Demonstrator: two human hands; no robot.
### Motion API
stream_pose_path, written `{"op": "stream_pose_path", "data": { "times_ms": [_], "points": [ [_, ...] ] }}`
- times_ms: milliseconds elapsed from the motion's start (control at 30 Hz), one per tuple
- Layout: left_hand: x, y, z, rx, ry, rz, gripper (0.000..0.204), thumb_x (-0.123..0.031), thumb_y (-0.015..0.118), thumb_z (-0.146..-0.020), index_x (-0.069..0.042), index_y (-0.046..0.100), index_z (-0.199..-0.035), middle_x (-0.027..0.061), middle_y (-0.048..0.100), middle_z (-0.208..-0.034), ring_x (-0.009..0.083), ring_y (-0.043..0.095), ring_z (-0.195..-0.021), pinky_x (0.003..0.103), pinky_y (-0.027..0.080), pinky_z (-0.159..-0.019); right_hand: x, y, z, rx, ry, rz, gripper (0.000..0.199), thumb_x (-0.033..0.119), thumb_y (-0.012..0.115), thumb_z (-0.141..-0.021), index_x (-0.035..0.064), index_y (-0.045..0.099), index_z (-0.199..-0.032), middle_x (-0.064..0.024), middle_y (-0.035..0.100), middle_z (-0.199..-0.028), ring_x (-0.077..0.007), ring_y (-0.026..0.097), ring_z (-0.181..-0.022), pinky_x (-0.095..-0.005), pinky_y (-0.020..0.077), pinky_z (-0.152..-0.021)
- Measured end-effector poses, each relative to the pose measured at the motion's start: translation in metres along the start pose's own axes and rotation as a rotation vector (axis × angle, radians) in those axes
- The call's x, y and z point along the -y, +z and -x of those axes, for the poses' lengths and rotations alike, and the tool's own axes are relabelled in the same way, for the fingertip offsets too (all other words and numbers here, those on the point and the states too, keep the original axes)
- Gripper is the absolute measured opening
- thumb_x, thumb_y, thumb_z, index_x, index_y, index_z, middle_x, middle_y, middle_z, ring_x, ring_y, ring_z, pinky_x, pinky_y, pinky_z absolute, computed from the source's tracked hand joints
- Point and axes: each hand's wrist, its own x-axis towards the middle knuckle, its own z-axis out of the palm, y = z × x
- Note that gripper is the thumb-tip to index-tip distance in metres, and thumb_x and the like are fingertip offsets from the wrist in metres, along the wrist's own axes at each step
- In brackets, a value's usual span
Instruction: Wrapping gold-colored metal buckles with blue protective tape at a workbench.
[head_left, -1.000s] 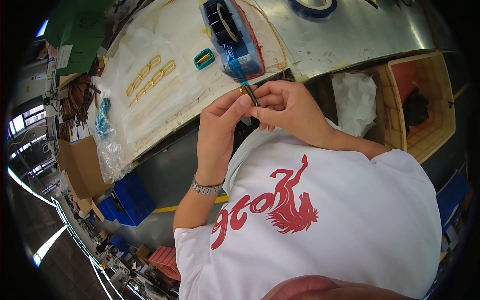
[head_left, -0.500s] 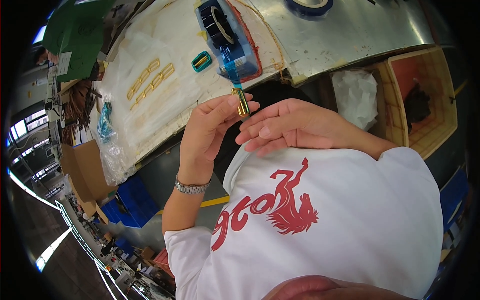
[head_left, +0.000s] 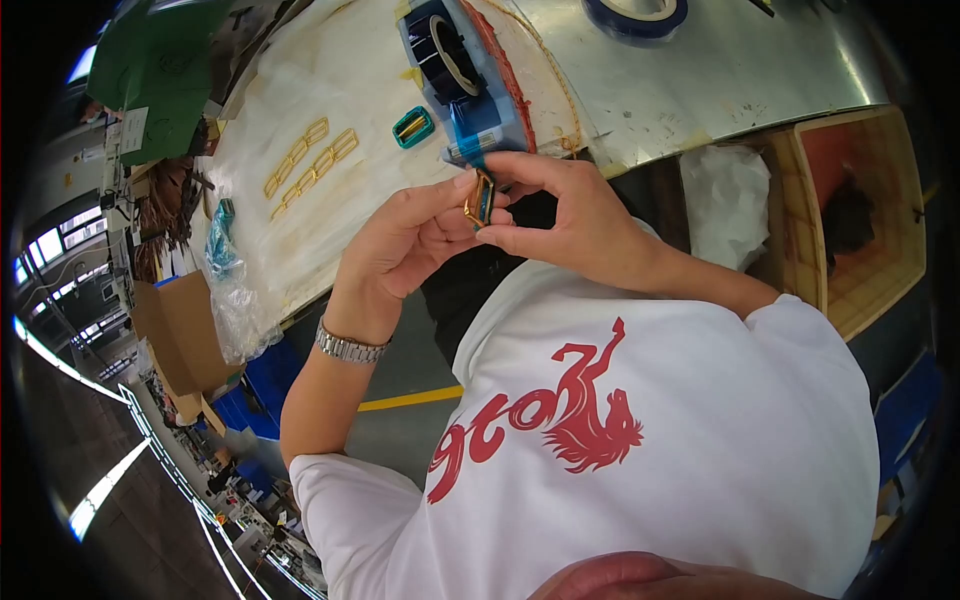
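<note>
Just in front of the tape dispenser (head_left: pixel 487 125), a gold rectangular buckle (head_left: pixel 479 200) with blue film on it is held between both hands. My left hand (head_left: pixel 415 225), a metal watch on its wrist, grips the buckle between thumb and fingers. From the other side my right hand (head_left: pixel 565 215) closes on it, forefinger at its upper end beside the dispenser's tape, thumb at its lower end. Blue tape hangs from the dispenser's front down to the buckle; my fingers partly hide where they meet. A second buckle wrapped in blue-green film (head_left: pixel 412 127) lies left of the dispenser.
Several bare gold buckles (head_left: pixel 315 170) lie in two rows on the pale worktable (head_left: pixel 365 65). A blue tape roll (head_left: pixel 640 18) rests on the metal surface at the back right. Below stands a wooden box (head_left: pixel 875 220); a crumpled plastic bag (head_left: pixel 235 300) hangs at the table's left.
My right hand has moved up and left from beside the buckle and closed on it. The buckle has turned in my left hand, staying close to the dispenser.
</note>
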Motion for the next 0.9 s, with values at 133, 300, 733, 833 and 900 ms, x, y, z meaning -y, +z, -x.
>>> {"op": "stream_pose_path", "data": {
  "times_ms": [133, 300, 733, 833, 900],
  "points": [
    [-0.008, 0.000, 0.000, 0.020, -0.026, -0.004, 0.043, -0.032, 0.071, -0.109, 0.007, 0.073, -0.128, 0.0181, 0.082, -0.115, 0.0251, 0.080, -0.106, 0.040, 0.061, -0.106, 0.008, 0.004, -0.003, -0.033, -0.008, 0.080, 0.043, 0.020, 0.087, -0.089, -0.0025, 0.070, -0.121, -0.0082, 0.076, -0.092, -0.0155, 0.071, -0.082, -0.0298, 0.0579, -0.081],
    [-0.010, 0.006, 0.001, -0.034, -0.053, -0.099, 0.040, -0.030, 0.065, -0.111, 0.003, 0.071, -0.132, 0.0166, 0.081, -0.120, 0.0226, 0.080, -0.106, 0.039, 0.062, -0.104, 0.013, 0.010, -0.004, -0.064, 0.015, 0.039, 0.038, 0.020, 0.087, -0.090, -0.0021, 0.073, -0.117, -0.0068, 0.076, -0.093, -0.0136, 0.070, -0.082, -0.0295, 0.0580, -0.081],
    [0.083, 0.042, 0.012, -0.640, 1.201, -0.937, 0.026, 0.005, 0.084, -0.091, 0.001, 0.074, -0.115, 0.0116, 0.080, -0.105, 0.0186, 0.077, -0.088, 0.029, 0.059, -0.080, 0.032, 0.004, -0.005, -0.065, 0.193, -0.152, 0.037, 0.022, 0.089, -0.095, -0.0063, 0.076, -0.115, -0.0074, 0.082, -0.095, -0.0076, 0.074, -0.087, -0.0250, 0.0578, -0.075],
    [0.089, 0.044, -0.006, -0.726, 1.370, -1.002, 0.026, 0.006, 0.083, -0.090, 0.000, 0.074, -0.114, 0.0143, 0.080, -0.106, 0.0238, 0.078, -0.086, 0.030, 0.059, -0.077, 0.034, 0.005, -0.004, -0.073, 0.238, -0.181, 0.035, 0.022, 0.088, -0.096, -0.0061, 0.076, -0.113, -0.0068, 0.082, -0.094, -0.0062, 0.073, -0.085, -0.0241, 0.0570, -0.072],
    [0.091, 0.047, -0.009, -0.752, 1.397, -0.974, 0.024, 0.006, 0.083, -0.090, -0.001, 0.075, -0.111, 0.0154, 0.080, -0.103, 0.0263, 0.078, -0.085, 0.032, 0.059, -0.075, 0.036, 0.004, -0.003, -0.082, 0.256, -0.191, 0.034, 0.022, 0.087, -0.096, -0.0056, 0.076, -0.113, -0.0065, 0.082, -0.093, -0.0060, 0.073, -0.084, -0.0240, 0.0566, -0.072]
  ]
}}
